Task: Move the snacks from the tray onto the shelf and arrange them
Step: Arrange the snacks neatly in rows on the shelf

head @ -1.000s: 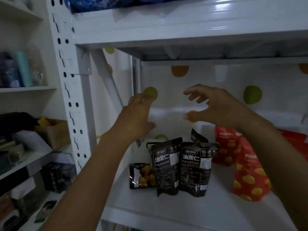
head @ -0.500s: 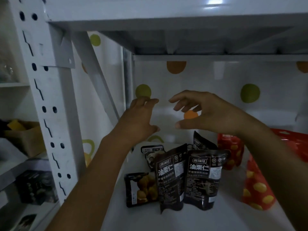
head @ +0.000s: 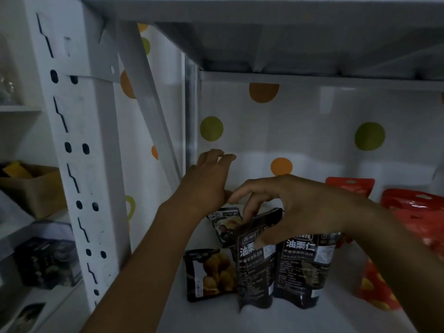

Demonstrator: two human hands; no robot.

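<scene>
The front chestnut pouch (head: 254,272), black with white lettering, stands upright near the front of the white shelf (head: 288,318). Our right hand (head: 300,212) comes down over its top edge, thumb on the printed face and fingers curled behind, so it seems to pinch the pouch by its top. Touching that pouch on its right stands a matching second pouch (head: 302,267). Just to its left a third pouch (head: 211,272), showing a picture of yellow chestnuts, sits lower and leans. Behind it, towards the back corner, a rear pouch (head: 225,224) is partly hidden. Our left hand (head: 206,186) hovers above that rear pouch with fingers loosely extended, holding nothing. Well to the right of the front pouch are red snack bags (head: 418,224), and behind it hangs a polka-dot sheet (head: 300,131). The tray is out of view. We judge that we are in the arranging step: the black pouches are already on the shelf but untidy. The next move probably calls for squaring the held pouch with its neighbour, then the left hand standing up the leaning ones without knocking the row over.
</scene>
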